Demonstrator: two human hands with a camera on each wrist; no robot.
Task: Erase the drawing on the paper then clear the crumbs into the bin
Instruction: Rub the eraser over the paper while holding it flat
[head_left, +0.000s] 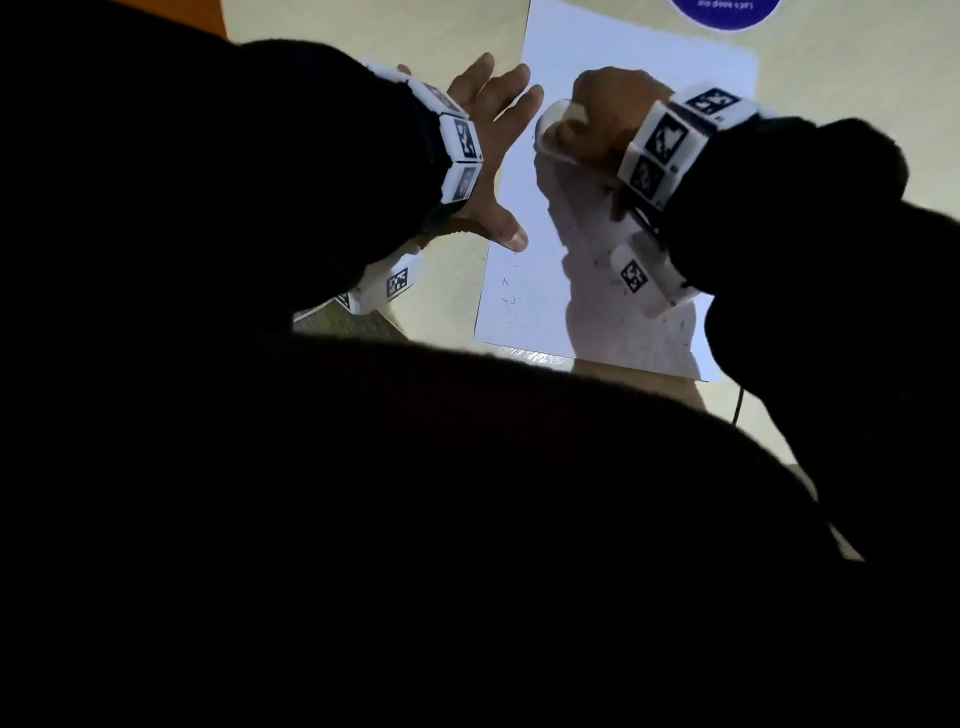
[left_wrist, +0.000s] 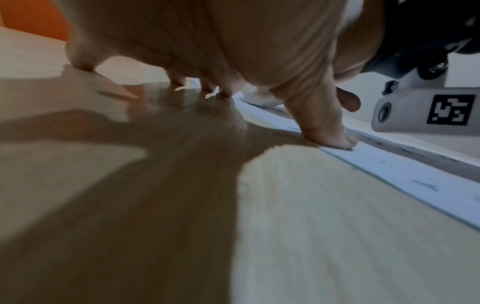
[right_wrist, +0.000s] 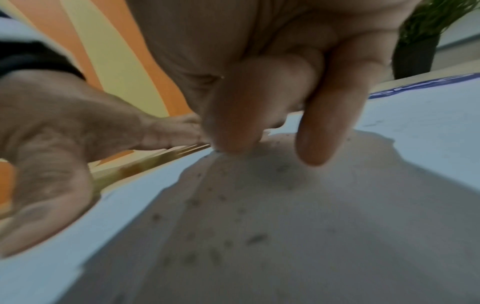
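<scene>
A white paper (head_left: 649, 67) lies on the pale table (head_left: 363, 41). My left hand (head_left: 488, 140) lies flat with spread fingers across the paper's left edge, and its thumb (left_wrist: 324, 123) presses down on the paper (left_wrist: 415, 176). My right hand (head_left: 608, 114) grips a white eraser (head_left: 556, 127) against the sheet near its upper middle. In the right wrist view its fingers (right_wrist: 249, 115) are curled down onto the paper (right_wrist: 428, 123) and hide the eraser. Dark eraser crumbs (right_wrist: 254, 238) are scattered below that hand. Faint pencil marks (head_left: 506, 296) show near the lower left corner.
A round purple sticker (head_left: 724, 13) sits on the table beyond the paper. The table's near edge runs just below the sheet, with a black cable (head_left: 740, 400) hanging there. A potted plant (right_wrist: 420, 41) stands far right. My dark clothing fills the lower head view.
</scene>
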